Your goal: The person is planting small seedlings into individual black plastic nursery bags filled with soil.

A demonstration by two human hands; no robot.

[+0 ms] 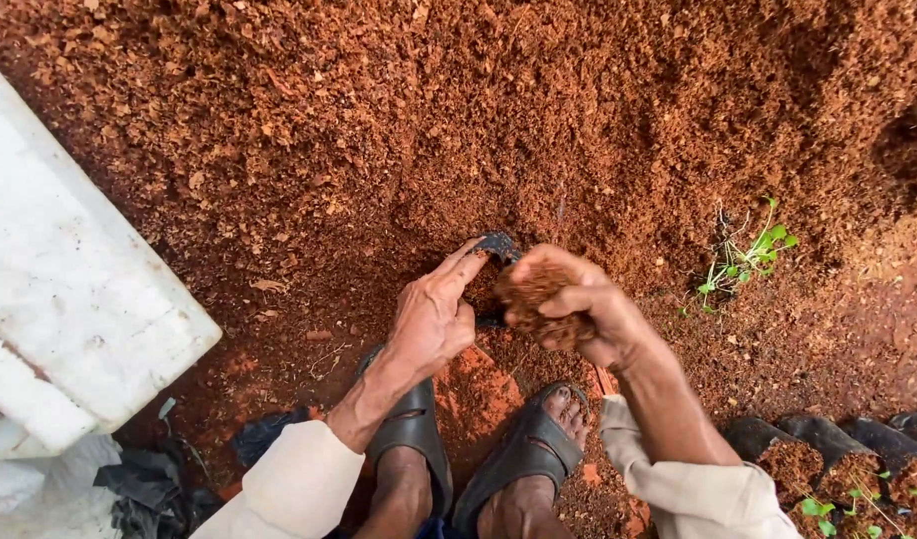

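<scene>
My left hand [434, 319] pinches the rim of a small black grow bag [497, 246] and holds it open against the ground. My right hand [578, 311] is cupped around a handful of reddish-brown coco peat [531, 287], just to the right of the bag's mouth. A large heap of the same peat [458, 110] fills the ground in front of me. Much of the bag is hidden behind my hands and the peat.
A white foam box [69, 289] stands at the left, with crumpled black bags [139, 489] below it. A small green seedling [743, 258] lies on the peat to the right. Several filled black bags with seedlings [838, 469] stand at bottom right. My sandalled feet [523, 454] are below my hands.
</scene>
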